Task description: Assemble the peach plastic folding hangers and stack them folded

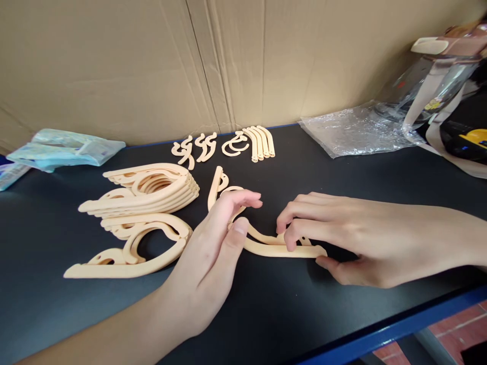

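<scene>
A cream plastic folding hanger (pixel 270 250) lies partly spread on the black table between my hands. My left hand (pixel 213 248) rests at its middle joint, thumb and fingers around the hook area, which they partly hide. The curled fingers of my right hand (pixel 335 238) grip the hanger's right arm near its end, the thumb at the tip. The hanger's other arm (pixel 215 187) points up and away beyond my left hand. Left of my hands, a stack of folded hangers (pixel 167 200) lies beside another folded hanger (pixel 125 270).
Small hooks (pixel 205 147) and several curved arms (pixel 261 143) lie at the table's back edge, before a cardboard wall (pixel 114 66). A clear plastic bag (pixel 353 129) and a strapped transparent bottle (pixel 437 81) are back right. A light blue packet (pixel 72 147) lies back left.
</scene>
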`<state>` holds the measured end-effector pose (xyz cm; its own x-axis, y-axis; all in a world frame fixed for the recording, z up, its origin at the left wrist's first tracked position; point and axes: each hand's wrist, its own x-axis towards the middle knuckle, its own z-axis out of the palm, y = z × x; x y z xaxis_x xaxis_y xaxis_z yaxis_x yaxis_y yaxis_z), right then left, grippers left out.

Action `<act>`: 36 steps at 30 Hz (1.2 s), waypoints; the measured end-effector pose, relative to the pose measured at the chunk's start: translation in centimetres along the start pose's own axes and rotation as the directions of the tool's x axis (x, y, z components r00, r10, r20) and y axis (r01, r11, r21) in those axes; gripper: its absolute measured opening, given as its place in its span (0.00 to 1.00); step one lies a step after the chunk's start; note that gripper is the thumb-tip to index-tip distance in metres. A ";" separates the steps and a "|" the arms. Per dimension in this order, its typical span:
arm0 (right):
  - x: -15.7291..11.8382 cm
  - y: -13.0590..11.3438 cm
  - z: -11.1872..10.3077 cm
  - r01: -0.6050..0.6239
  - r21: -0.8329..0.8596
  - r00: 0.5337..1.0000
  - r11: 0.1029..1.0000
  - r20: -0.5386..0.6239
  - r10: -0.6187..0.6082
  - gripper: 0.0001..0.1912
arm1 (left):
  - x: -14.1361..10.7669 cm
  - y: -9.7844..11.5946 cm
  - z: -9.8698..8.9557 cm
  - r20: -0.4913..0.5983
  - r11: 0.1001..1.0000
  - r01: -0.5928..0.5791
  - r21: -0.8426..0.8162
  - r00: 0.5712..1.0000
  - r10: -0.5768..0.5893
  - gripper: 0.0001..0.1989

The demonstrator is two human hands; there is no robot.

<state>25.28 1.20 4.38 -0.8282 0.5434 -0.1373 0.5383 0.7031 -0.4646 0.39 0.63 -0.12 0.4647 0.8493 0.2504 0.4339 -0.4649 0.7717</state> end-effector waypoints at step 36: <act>0.7 3.1 0.6 -0.173 -0.392 0.903 0.904 -0.429 -0.012 0.09 | 0.3 -0.2 0.5 0.220 0.759 -0.318 0.569 0.948 0.232 0.21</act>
<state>26.26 3.52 2.26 -0.6881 0.6787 0.2566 0.6910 0.7208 -0.0534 0.84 0.86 -0.45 0.7108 0.6419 0.2875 0.6204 -0.7648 0.1737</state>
